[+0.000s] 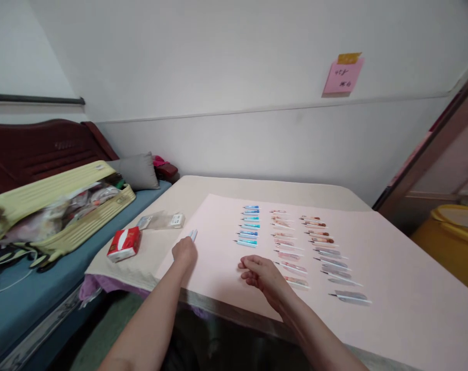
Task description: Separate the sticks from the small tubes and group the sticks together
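My left hand (pixel 184 252) is closed around a few slim white and pale-blue pens (pixel 194 235), whose ends stick out past the fingers near the left edge of the pink sheet (pixel 214 268). My right hand (pixel 261 273) hovers over the sheet's front part, fingers loosely curled and apart, with nothing visible in it. Beyond it lies a column of blue pens (pixel 251 225). Pink feather-like pens (pixel 290 255) form a middle column, partly behind my right hand. To the right, brown pens (pixel 321 240) lie above grey feather-like pens (pixel 350 296).
A red tissue pack (pixel 124 244) and a clear plastic bag (pixel 160 220) lie on the table's left. An open yellow suitcase (pixel 60 206) rests on the blue bed at left. A pink note (pixel 342 77) is taped to the wall. A yellow container (pixel 456 247) stands at right.
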A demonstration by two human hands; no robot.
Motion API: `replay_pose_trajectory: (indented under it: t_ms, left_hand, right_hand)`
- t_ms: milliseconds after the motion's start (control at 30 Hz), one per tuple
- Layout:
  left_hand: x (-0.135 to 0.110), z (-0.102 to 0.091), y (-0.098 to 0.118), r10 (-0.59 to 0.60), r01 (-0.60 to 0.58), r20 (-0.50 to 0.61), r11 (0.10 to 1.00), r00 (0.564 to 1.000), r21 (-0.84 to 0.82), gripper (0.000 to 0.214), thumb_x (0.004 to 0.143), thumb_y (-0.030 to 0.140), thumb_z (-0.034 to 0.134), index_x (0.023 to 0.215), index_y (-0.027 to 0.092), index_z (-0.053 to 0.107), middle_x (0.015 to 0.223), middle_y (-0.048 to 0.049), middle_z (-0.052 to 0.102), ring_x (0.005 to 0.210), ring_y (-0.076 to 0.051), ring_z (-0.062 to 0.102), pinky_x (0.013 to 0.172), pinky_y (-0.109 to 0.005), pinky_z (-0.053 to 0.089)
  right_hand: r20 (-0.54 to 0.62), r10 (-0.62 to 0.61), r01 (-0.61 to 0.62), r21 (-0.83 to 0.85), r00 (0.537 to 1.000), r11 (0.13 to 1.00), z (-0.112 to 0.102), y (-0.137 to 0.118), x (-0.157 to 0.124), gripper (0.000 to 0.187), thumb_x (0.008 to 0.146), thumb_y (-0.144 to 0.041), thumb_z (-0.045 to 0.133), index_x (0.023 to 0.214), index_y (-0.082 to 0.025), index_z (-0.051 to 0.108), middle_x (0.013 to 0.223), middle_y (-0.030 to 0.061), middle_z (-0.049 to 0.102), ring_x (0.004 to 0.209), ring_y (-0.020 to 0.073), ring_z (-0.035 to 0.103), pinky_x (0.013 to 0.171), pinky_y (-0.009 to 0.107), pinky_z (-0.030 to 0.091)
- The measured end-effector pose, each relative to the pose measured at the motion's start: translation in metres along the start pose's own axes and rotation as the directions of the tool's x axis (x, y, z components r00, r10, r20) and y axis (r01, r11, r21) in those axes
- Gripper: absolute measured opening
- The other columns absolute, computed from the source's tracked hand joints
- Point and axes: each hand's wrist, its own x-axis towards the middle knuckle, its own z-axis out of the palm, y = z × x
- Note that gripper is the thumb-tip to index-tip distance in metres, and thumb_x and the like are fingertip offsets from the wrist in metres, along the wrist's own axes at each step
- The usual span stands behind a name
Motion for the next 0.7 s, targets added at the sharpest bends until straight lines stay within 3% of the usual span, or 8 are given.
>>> replay_pose_trajectory:
  t_ms: [133,333,700]
  left_hand:
    - [0.001,0.0,-0.003,0.014,-0.018,0.022,0.985,1.0,0.17,0.013,0.075,0.017,0.049,0.073,0.012,0.06,0.089,-0.0237,0.062,0.095,-0.035,0.057,0.08,-0.044,0.037]
    - [0.001,0.004,-0.007,0.047,-0.052,0.025,0.93,0.999,0.364,0.026,0.082,0.015,0.038,0.09,0.009,0.061,0.094,-0.0199,0.062,0.094,-0.031,0.058,0.079,-0.04,0.04]
    - [0.007,0.004,-0.013,0.053,-0.048,0.003,0.888,0.999,0.458,0.027,0.083,0.019,0.037,0.092,0.011,0.062,0.094,-0.0189,0.061,0.089,-0.03,0.059,0.072,-0.038,0.043]
  right_hand:
    - [0.003,0.001,-0.001,-0.021,1.0,1.0,-0.003,-0.003,-0.001,0.021,0.071,-0.031,0.068,0.079,-0.013,0.06,0.085,0.0089,0.064,0.057,0.0091,0.058,0.049,0.019,0.041]
    - [0.011,-0.002,0.002,-0.023,1.0,1.0,-0.004,-0.007,-0.003,0.021,0.072,-0.03,0.066,0.08,-0.012,0.059,0.085,0.0083,0.064,0.057,0.0083,0.057,0.049,0.018,0.039]
    - [0.006,0.001,-0.001,-0.002,1.0,1.0,-0.009,-0.007,0.0,0.018,0.073,-0.028,0.065,0.078,-0.012,0.06,0.083,0.0083,0.065,0.056,0.0073,0.057,0.047,0.016,0.04]
